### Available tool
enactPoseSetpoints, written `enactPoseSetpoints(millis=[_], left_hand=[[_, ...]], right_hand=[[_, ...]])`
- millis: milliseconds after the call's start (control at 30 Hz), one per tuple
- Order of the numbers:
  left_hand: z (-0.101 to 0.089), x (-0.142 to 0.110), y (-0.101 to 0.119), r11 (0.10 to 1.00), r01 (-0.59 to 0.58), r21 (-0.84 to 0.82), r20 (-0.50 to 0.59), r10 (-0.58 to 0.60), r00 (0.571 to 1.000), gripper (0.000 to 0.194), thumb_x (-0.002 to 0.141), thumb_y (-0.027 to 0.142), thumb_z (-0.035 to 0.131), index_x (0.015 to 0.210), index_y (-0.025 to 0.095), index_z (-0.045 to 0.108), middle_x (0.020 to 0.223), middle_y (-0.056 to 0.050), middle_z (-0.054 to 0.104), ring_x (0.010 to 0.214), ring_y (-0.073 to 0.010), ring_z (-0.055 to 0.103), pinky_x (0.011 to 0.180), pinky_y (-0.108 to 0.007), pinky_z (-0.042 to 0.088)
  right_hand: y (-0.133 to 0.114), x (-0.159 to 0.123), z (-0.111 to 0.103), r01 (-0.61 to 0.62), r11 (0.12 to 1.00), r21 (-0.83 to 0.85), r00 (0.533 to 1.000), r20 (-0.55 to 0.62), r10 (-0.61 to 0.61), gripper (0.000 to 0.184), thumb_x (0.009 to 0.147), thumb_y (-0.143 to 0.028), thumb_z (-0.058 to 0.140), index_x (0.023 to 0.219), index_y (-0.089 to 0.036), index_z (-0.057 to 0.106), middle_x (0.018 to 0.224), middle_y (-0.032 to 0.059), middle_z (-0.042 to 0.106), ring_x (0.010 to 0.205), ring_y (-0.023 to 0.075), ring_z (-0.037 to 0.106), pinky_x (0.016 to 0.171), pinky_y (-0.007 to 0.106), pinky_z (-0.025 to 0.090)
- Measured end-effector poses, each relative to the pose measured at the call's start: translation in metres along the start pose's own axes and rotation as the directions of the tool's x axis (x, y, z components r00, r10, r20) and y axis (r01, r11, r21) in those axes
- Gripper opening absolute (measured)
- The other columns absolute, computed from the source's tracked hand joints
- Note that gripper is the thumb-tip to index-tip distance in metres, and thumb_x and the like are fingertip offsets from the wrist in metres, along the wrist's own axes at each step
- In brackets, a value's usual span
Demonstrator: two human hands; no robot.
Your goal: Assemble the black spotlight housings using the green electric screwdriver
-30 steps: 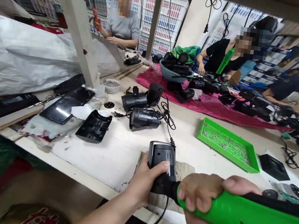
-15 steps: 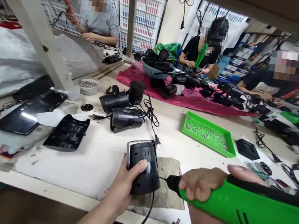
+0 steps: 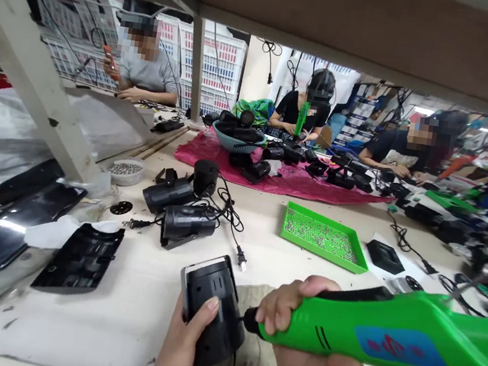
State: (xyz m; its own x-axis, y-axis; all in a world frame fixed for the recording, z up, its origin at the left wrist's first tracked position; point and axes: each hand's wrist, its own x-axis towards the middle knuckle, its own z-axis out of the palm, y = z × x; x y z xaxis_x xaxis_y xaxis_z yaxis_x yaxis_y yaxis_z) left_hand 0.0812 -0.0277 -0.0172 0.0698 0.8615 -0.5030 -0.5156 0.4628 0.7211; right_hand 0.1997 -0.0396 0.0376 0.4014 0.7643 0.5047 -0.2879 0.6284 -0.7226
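My left hand (image 3: 180,345) is wrapped round a black plastic device housing (image 3: 211,309) that stands on a grey cloth pad (image 3: 254,343) at the near edge of the bench. My right hand (image 3: 300,344) grips a bright green electric screwdriver (image 3: 381,338); its black tip touches the right side of the housing. A cord hangs from the bottom of the housing.
A green tray of screws (image 3: 322,237) lies behind the screwdriver. Black lamp bodies with cables (image 3: 185,208), a black cover (image 3: 80,250) and a bowl of screws (image 3: 124,170) sit to the left. Three other people work at the far side by a red cloth (image 3: 290,181).
The view has tilted upward and the housing now sits lower and nearer. My right hand has levelled the green screwdriver, and its tip now meets the housing's side.
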Motion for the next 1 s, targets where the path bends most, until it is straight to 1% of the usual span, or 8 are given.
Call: enactPoseSetpoints(millis=[233,400,500,600,733,867,933,1000], left_hand=[[-0.001,-0.002,0.000,1.000,-0.001,0.017,0.032,0.000,0.999,0.070,0.062,0.040,0.080,0.122,0.018,0.052,0.093,-0.007,0.072,0.082,-0.0237,0.068,0.063,-0.028,0.053],[-0.006,0.000,0.000,0.999,0.025,0.031,0.052,-0.026,0.998,0.066,0.066,0.037,0.078,0.125,0.019,0.052,0.090,-0.005,0.073,0.074,-0.0193,0.067,0.061,-0.027,0.054],[-0.010,0.002,0.004,0.997,0.074,-0.020,0.062,-0.073,0.995,0.053,0.074,0.031,0.072,0.122,0.019,0.055,0.092,-0.004,0.073,0.077,-0.0183,0.068,0.062,-0.025,0.055],[-0.011,0.004,0.012,0.981,0.159,-0.114,-0.018,-0.162,0.987,0.036,0.082,0.025,0.063,0.117,0.016,0.060,0.089,-0.006,0.074,0.078,-0.0180,0.069,0.066,-0.025,0.056],[-0.007,0.005,0.023,0.950,0.172,-0.262,0.006,-0.176,0.984,0.037,0.089,0.035,0.053,0.120,0.016,0.060,0.096,-0.010,0.074,0.091,-0.0240,0.069,0.082,-0.037,0.056],[0.004,0.005,0.020,0.946,0.083,-0.313,0.051,-0.071,0.996,0.044,0.084,0.040,0.063,0.124,0.023,0.059,0.109,-0.006,0.072,0.113,-0.0228,0.061,0.096,-0.035,0.049],[0.007,0.005,0.013,0.940,0.094,-0.327,0.138,-0.051,0.989,0.055,0.076,0.053,0.068,0.122,0.025,0.061,0.114,-0.005,0.071,0.119,-0.0245,0.057,0.098,-0.035,0.047],[0.009,0.005,0.005,0.928,0.145,-0.344,0.208,-0.076,0.975,0.062,0.070,0.065,0.066,0.116,0.023,0.065,0.115,-0.007,0.070,0.119,-0.0284,0.056,0.098,-0.039,0.047]], right_hand=[[-0.004,-0.006,0.002,0.038,0.998,0.044,0.998,-0.041,-0.037,0.050,0.066,-0.067,0.066,0.096,-0.027,0.061,0.056,-0.0059,0.056,0.040,0.0116,0.050,0.043,0.026,0.048],[-0.015,-0.003,-0.001,0.032,0.997,0.063,0.997,-0.068,-0.028,0.053,0.069,-0.068,0.063,0.103,-0.027,0.061,0.057,-0.0054,0.058,0.040,0.0118,0.050,0.043,0.027,0.048],[-0.022,0.007,-0.016,0.018,1.000,0.020,0.996,-0.087,-0.016,0.054,0.068,-0.068,0.062,0.102,-0.026,0.061,0.055,-0.0057,0.057,0.040,0.0119,0.049,0.043,0.027,0.048],[-0.023,0.022,-0.041,-0.050,0.983,-0.174,0.989,-0.145,0.025,0.047,0.071,-0.058,0.065,0.102,-0.024,0.059,0.057,-0.0055,0.057,0.044,0.0125,0.050,0.046,0.027,0.046],[-0.028,0.029,-0.063,-0.074,0.825,-0.561,0.981,-0.189,-0.040,0.044,0.077,-0.041,0.067,0.115,-0.023,0.056,0.087,0.0023,0.063,0.080,0.0187,0.059,0.074,0.033,0.048],[-0.029,0.001,-0.050,0.178,0.653,-0.736,0.924,-0.104,-0.369,0.048,0.082,-0.027,0.062,0.127,-0.034,0.047,0.128,0.0033,0.045,0.123,0.0241,0.041,0.106,0.043,0.032],[-0.019,-0.021,-0.043,0.097,0.561,-0.822,0.993,0.043,-0.108,0.046,0.084,-0.031,0.060,0.128,-0.031,0.048,0.125,0.0068,0.048,0.121,0.0285,0.043,0.108,0.051,0.029],[-0.002,-0.040,-0.040,-0.003,0.448,-0.894,0.969,0.108,0.223,0.059,0.081,-0.040,0.062,0.135,-0.025,0.043,0.133,0.0119,0.047,0.126,0.0331,0.043,0.105,0.054,0.033]])
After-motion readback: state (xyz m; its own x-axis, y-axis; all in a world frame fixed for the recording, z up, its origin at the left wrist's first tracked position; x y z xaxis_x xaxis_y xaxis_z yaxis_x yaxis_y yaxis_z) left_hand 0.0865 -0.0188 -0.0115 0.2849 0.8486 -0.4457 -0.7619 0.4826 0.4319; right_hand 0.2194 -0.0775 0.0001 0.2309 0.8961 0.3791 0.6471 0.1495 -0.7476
